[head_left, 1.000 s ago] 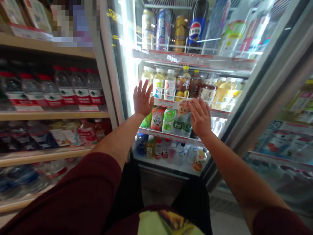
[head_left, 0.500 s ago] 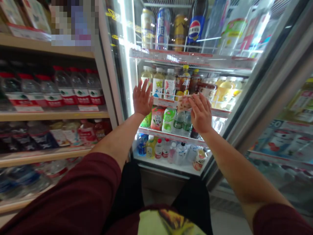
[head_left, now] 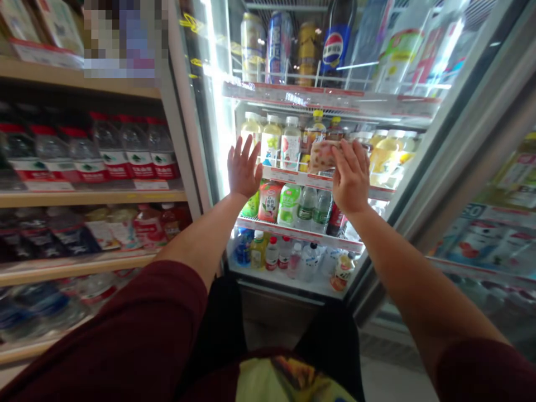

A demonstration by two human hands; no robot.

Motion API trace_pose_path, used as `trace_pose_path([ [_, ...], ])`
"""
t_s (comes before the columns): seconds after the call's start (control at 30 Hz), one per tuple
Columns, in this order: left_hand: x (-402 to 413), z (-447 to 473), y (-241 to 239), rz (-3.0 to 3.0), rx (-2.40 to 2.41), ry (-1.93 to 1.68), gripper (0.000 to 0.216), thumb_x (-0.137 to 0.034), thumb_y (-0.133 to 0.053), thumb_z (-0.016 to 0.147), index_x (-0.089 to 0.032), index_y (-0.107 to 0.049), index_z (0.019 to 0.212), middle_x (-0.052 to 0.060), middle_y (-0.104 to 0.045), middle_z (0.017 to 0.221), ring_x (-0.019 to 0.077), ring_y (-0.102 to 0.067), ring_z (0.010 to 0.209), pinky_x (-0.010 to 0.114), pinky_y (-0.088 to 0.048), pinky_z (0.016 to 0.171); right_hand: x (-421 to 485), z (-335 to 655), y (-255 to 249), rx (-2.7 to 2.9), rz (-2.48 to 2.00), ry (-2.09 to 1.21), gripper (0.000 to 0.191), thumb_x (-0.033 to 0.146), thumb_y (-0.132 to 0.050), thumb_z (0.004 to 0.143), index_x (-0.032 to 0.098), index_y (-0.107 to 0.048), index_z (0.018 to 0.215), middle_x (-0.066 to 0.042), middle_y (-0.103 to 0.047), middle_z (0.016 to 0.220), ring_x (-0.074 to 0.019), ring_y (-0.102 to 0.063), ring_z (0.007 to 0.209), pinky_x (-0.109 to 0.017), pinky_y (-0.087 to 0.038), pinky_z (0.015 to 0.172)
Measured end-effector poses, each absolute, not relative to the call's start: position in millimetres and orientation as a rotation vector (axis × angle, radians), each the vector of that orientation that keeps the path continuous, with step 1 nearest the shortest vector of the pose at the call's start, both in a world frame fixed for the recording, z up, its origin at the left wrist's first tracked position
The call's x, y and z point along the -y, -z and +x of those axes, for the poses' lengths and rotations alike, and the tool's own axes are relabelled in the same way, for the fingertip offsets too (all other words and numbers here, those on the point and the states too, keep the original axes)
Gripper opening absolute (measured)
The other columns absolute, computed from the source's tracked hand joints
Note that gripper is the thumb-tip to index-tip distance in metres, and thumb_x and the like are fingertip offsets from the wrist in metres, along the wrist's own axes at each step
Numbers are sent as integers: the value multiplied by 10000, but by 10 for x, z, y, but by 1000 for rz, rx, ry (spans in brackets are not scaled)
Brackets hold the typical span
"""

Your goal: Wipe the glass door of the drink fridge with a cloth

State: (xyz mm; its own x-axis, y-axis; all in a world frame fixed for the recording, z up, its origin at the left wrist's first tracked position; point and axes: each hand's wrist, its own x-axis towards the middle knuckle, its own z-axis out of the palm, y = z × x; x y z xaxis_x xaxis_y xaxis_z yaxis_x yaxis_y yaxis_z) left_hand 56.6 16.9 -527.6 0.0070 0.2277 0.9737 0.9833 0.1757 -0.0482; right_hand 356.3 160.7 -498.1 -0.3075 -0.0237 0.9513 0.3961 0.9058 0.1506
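My left hand is raised with its fingers spread, palm toward the lit drinks cooler. It seems to rest flat on the glass at the left side, though contact is hard to tell. A pinkish, spotted cloth lies under the fingers of my right hand, which presses it toward the glass in front of the middle shelf. Behind the cloth stand bottles of tea with yellow caps, partly covered. Pale fruit drink bottles show between my two hands.
Open shelves with red-capped water bottles stand on the left. A metal door frame runs along the cooler's right side, with another drinks cabinet beyond it. My knees are low before the cooler.
My right hand has moved up and slightly right with the cloth, uncovering more of the bottles on the shelf below. My left hand has stayed in place.
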Motion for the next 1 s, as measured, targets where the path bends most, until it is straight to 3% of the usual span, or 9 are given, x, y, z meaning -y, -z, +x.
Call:
trace_pose_path([
  [0.13, -169, 576, 5274, -1272, 1439, 969, 645, -426, -380, 1053, -262, -408, 1677, 61, -332, 1758, 259, -126, 1678, 537, -88, 1385, -1597, 3598, 5105, 1828, -279, 422, 623, 151, -387, 1063, 322, -429, 1661, -36, -477, 1679, -309, -281, 1643, -638, -289, 1337],
  [0.37, -167, 588, 5267, -1288, 1453, 987, 649, -383, -401, 1023, -237, -449, 1654, 74, -342, 1752, 286, -130, 1677, 559, -83, 1385, -1502, 3702, 5652, 2036, -122, 566, 526, 150, -463, 1066, 271, -566, 1568, -67, -599, 1585, -272, -434, 1573, -582, -380, 1300],
  [0.6, -169, 567, 5278, -1263, 1432, 967, 634, -410, -391, 1041, -241, -448, 1649, 65, -353, 1747, 248, -140, 1677, 518, -91, 1388, -1525, 3641, 5379, 1866, -307, 416, 616, 140, -446, 1053, 312, -465, 1643, -49, -504, 1664, -310, -303, 1635, -640, -295, 1329],
  [0.83, -171, 587, 5274, -1279, 1451, 981, 647, -377, -411, 1025, -231, -448, 1654, 70, -342, 1751, 272, -132, 1677, 546, -81, 1389, -1493, 3685, 5545, 2050, -162, 502, 617, 115, -472, 1038, 324, -498, 1617, -36, -570, 1613, -265, -409, 1587, -599, -356, 1309],
  [1.0, -174, 575, 5278, -1253, 1427, 953, 637, -389, -397, 1035, -256, -443, 1657, 46, -344, 1751, 240, -132, 1677, 524, -108, 1389, -1502, 3664, 5475, 1913, -225, 473, 609, 122, -467, 1038, 321, -508, 1612, -40, -551, 1628, -282, -378, 1604, -619, -343, 1309],
])
